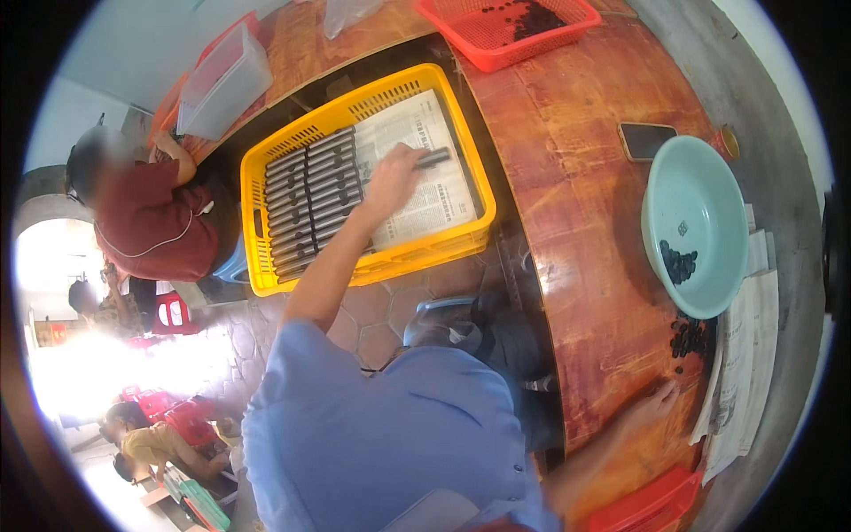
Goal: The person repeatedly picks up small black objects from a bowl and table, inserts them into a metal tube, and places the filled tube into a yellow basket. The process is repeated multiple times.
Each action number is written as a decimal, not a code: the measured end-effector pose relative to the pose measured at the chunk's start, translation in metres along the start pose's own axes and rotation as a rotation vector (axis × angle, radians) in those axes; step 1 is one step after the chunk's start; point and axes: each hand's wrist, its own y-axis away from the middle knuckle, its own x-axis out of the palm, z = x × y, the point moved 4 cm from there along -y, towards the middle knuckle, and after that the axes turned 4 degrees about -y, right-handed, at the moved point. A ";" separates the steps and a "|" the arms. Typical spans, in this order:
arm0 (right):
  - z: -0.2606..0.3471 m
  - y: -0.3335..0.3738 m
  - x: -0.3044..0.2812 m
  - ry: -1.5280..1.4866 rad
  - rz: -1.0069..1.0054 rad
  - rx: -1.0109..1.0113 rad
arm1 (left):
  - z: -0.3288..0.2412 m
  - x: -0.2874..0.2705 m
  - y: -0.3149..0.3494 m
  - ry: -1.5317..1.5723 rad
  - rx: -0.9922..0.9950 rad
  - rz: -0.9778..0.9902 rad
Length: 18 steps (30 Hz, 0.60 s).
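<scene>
- Head view: the left hand (394, 177) reaches into a yellow crate (266, 284), its fingers closed around a dark, flat strip (432, 159) held just above a newspaper (434, 199) that lines the crate floor.
- Beside that hand, rows of similar dark strips (315, 199) lie stacked side by side over the left half of the crate.
- The right hand (651, 405) rests on the wooden table (576, 222) near its front edge; it is blurred, so I cannot tell how far its fingers are open or whether they hold anything.
- Just above it lies a loose heap of small black pieces (690, 337), and more sit inside a pale green basin (709, 191).
- Farther off, a phone (646, 139), a red basket (496, 44) and, beyond the crate, a seated person in dark red (151, 222).
</scene>
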 end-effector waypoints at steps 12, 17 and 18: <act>-0.017 -0.010 -0.006 0.188 0.002 -0.094 | 0.163 0.073 -0.099 -0.726 -0.246 -0.008; -0.018 -0.012 -0.005 0.223 -0.003 -0.130 | 0.177 0.088 -0.096 -0.494 -0.431 -0.034; -0.017 -0.012 -0.005 0.236 -0.005 -0.126 | 0.175 0.090 -0.092 -0.510 -0.416 -0.035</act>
